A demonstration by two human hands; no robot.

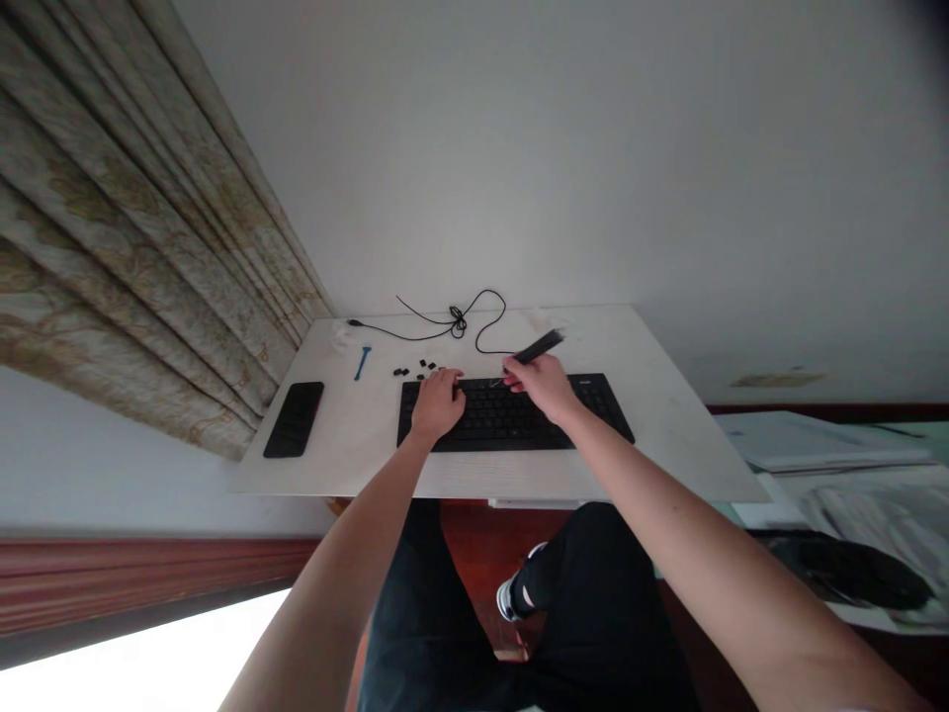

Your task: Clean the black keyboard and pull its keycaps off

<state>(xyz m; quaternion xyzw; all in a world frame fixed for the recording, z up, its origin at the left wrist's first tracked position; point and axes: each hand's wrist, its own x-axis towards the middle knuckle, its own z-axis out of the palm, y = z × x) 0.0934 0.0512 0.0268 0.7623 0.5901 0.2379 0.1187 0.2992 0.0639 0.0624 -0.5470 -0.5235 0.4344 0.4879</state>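
A black keyboard (511,420) lies on the white table. My left hand (439,400) rests on its left part, fingers apart, near the top edge, holding nothing that I can see. Over the upper middle of the keyboard, my right hand (541,384) is closed round a black brush (545,344), whose bristles point up and to the right. A thin wire-like piece shows at the keyboard's top edge by the right fingertips. Several small black keycaps (401,372) lie on the table just beyond my left hand.
A black cable (458,319) lies coiled at the back of the table (356,435). A blue tool (362,363) and a black phone (295,420) are at the left. Curtains (148,198) hang beside the table; papers (822,440) and a dark bag (852,572) are at the right.
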